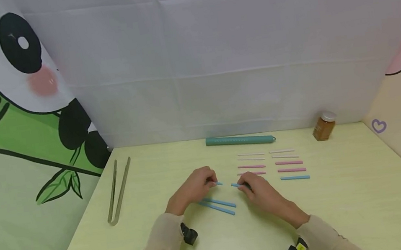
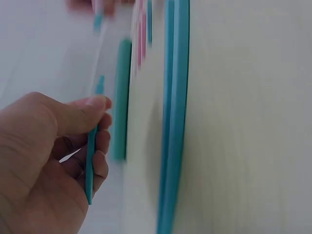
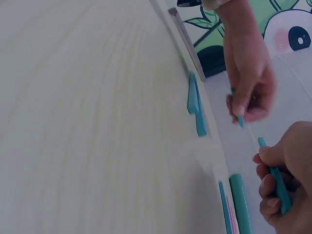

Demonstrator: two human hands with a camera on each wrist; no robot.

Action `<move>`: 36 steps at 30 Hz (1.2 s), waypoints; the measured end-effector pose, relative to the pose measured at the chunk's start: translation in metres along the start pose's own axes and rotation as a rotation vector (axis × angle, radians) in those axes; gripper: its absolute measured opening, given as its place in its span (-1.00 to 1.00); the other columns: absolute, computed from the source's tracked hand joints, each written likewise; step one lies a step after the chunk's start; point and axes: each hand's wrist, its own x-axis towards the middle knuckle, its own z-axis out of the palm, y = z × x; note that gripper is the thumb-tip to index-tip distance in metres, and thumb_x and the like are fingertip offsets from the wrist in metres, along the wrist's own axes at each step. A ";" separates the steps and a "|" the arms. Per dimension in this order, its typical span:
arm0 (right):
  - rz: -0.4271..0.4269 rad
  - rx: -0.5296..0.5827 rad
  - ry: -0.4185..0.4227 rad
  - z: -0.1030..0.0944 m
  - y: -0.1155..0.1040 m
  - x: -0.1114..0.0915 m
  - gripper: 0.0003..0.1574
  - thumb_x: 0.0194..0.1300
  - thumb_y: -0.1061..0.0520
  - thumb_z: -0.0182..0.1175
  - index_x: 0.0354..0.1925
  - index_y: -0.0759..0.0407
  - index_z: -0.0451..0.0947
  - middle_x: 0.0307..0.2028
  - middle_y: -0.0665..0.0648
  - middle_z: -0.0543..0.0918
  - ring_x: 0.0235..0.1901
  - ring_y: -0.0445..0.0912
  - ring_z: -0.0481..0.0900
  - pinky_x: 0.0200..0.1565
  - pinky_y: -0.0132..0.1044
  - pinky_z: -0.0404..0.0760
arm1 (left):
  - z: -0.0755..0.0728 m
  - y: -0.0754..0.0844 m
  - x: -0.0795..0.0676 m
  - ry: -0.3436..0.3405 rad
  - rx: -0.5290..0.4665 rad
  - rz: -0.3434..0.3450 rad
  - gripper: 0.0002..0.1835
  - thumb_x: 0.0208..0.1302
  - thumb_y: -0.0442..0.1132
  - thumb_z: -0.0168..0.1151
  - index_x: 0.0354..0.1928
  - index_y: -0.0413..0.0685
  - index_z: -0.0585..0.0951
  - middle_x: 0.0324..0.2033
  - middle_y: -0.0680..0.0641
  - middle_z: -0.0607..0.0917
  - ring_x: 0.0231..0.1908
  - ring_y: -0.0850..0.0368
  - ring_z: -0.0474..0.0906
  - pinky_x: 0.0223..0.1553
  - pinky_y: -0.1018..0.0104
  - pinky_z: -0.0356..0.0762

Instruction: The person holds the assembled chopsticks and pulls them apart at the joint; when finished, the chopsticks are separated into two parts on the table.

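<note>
My left hand point(image 1: 193, 187) pinches a slim blue stick point(image 2: 91, 151) between thumb and fingers, its stepped, narrower tip pointing toward the other hand. Opposite it, my right hand point(image 1: 264, 192) grips another blue stick point(image 3: 279, 187), one end sticking out past the thumb. A short gap separates the two facing ends. Both hands are raised over the table point(image 1: 217, 249). Below the left hand lie two longer blue sticks point(image 1: 220, 202), side by side on the tabletop. Part of a further blue stick shows behind my right hand in the head view.
Right of centre, white, pink and blue sticks point(image 1: 295, 178) lie in two columns. Behind them is a green tube point(image 1: 240, 140) with a small loop at one end. A brown jar point(image 1: 324, 127) with a pale lid stands at back right. Metal tongs point(image 1: 117, 193) lie at left.
</note>
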 end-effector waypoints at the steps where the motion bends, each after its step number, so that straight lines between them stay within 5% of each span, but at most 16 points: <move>1: 0.012 0.000 0.015 -0.005 0.004 -0.003 -0.95 0.37 0.21 0.13 -0.22 0.14 0.54 -0.31 -0.02 0.56 -0.35 -0.23 0.45 -0.27 -0.35 0.50 | -0.004 -0.007 -0.004 0.027 -0.001 -0.046 -0.93 0.32 -0.33 0.18 -0.33 -0.10 0.62 -0.38 0.02 0.57 -0.36 0.23 0.45 -0.25 0.36 0.46; 6: 0.056 0.013 0.089 -0.033 0.029 -0.018 -0.94 0.34 0.27 0.15 -0.22 0.18 0.56 -0.33 -0.01 0.57 -0.40 -0.26 0.42 -0.35 -0.38 0.48 | -0.027 -0.036 -0.023 0.144 -0.021 -0.209 -0.93 0.28 -0.38 0.20 -0.36 -0.12 0.62 -0.39 0.01 0.59 -0.39 0.21 0.42 -0.28 0.31 0.45; 12: 0.052 -0.040 0.109 -0.049 0.048 -0.029 -0.91 0.26 0.23 0.25 -0.23 0.12 0.64 -0.36 -0.07 0.57 -0.41 -0.29 0.43 -0.34 -0.40 0.49 | -0.028 -0.032 -0.021 0.102 -0.053 -0.171 -0.93 0.32 -0.31 0.19 -0.27 -0.12 0.64 -0.33 -0.01 0.60 -0.33 0.21 0.45 -0.23 0.32 0.47; 21: 0.057 -0.120 0.128 -0.068 0.072 -0.054 -0.79 0.23 0.28 0.25 -0.16 0.07 0.67 -0.25 -0.01 0.59 -0.37 -0.26 0.36 -0.34 -0.38 0.40 | 0.006 -0.008 -0.002 0.088 -0.020 -0.113 -0.90 0.32 -0.28 0.20 -0.20 -0.08 0.66 -0.39 0.00 0.55 -0.38 0.20 0.40 -0.32 0.36 0.41; 28: 0.081 -0.170 0.133 -0.086 0.088 -0.070 -0.75 0.21 0.32 0.26 -0.15 0.08 0.65 -0.20 0.00 0.64 -0.29 -0.27 0.45 -0.27 -0.35 0.48 | 0.041 0.020 0.015 0.000 -0.029 -0.084 -0.77 0.41 -0.37 0.02 -0.03 -0.11 0.63 -0.27 -0.05 0.55 -0.25 0.14 0.45 -0.14 0.25 0.47; 36: 0.074 -0.131 0.119 -0.091 0.102 -0.075 -0.82 0.17 0.30 0.30 -0.27 0.05 0.65 -0.29 -0.04 0.66 -0.34 -0.37 0.44 -0.31 -0.38 0.49 | 0.071 0.052 0.035 -0.017 -0.008 -0.054 -0.82 0.39 -0.40 0.04 -0.13 -0.10 0.62 -0.25 -0.02 0.53 -0.25 0.21 0.44 -0.11 0.41 0.48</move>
